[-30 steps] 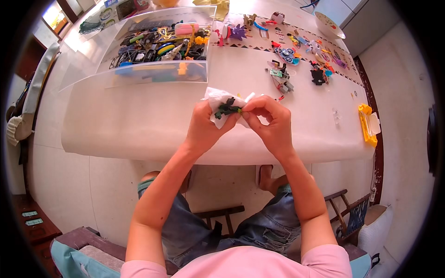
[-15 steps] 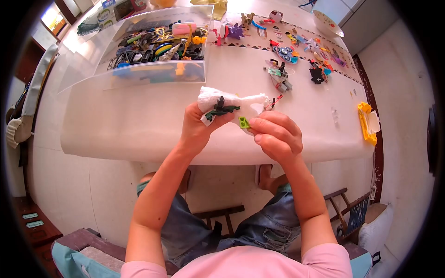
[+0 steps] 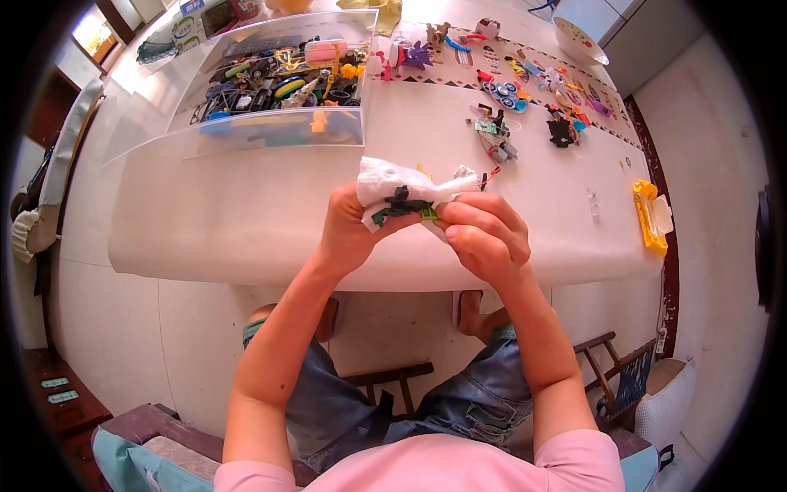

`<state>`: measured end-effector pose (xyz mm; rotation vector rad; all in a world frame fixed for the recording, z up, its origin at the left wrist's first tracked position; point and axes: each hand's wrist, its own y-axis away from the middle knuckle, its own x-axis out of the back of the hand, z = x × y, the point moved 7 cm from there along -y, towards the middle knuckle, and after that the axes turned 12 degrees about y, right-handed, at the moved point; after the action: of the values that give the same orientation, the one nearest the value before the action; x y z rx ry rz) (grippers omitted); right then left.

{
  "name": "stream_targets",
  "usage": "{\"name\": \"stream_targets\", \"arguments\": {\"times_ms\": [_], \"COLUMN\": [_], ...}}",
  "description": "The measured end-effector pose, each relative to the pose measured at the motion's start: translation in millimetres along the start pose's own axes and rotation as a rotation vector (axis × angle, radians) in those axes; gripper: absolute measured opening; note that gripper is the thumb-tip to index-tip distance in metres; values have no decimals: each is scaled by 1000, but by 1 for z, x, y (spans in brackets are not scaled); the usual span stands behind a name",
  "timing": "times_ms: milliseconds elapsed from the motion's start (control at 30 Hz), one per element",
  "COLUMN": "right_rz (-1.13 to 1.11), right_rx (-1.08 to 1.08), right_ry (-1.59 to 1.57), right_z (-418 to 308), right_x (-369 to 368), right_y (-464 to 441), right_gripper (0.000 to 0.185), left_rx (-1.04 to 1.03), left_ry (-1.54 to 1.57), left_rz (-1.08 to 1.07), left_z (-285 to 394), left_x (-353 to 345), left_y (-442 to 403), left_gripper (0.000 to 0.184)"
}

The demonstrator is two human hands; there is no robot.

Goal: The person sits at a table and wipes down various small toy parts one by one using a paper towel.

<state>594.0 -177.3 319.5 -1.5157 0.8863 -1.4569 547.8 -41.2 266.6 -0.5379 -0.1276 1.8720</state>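
Above the table's near edge, my left hand is closed around a dark green and black toy piece and a white wipe. The wipe spreads up behind the toy and stretches across toward the other hand. My right hand pinches a small bright green plastic piece between thumb and fingers. That green piece meets the right end of the dark toy; whether they are joined I cannot tell. Part of the wipe lies against my right fingertips.
A clear plastic bin full of mixed toys stands at the back left. Small toys, among them a blue spinner and a grey wired part, lie at the back right. A yellow wipes packet rests by the right edge, near a floral bowl.
My right hand has moved slightly left, bringing the green piece from beside the dark toy up against its end. The wipe has shifted a little to the right.
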Motion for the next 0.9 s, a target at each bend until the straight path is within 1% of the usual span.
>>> {"name": "stream_targets", "arguments": {"times_ms": [200,300,433,533,633,800,900], "right_rz": [41,9,-3,3,12,11,-44], "right_rx": [-81,-102,-200,-267,-327,-403,-554], "right_ry": [-28,-44,-110,-144,-189,-253,-299], "right_z": [4,6,11,15,17,20,26], "right_x": [1,-1,-4,-7,-10,-16,-23], "right_y": [-1,-1,-2,0,2,6,15], "right_gripper": [30,30,30,31,32,31,29], "left_rx": [-8,-34,-36,-89,-88,-77,-26], "left_ry": [-71,-114,-140,-151,-229,-217,-234], "left_rz": [6,0,13,-24,-27,3,22], "left_z": [-1,2,3,11,8,10,7], "left_x": [1,0,0,-9,-7,-6,-4], "left_y": [0,-1,-2,-5,-4,-5,-4], "left_gripper": [22,23,23,21,19,13,12]}}
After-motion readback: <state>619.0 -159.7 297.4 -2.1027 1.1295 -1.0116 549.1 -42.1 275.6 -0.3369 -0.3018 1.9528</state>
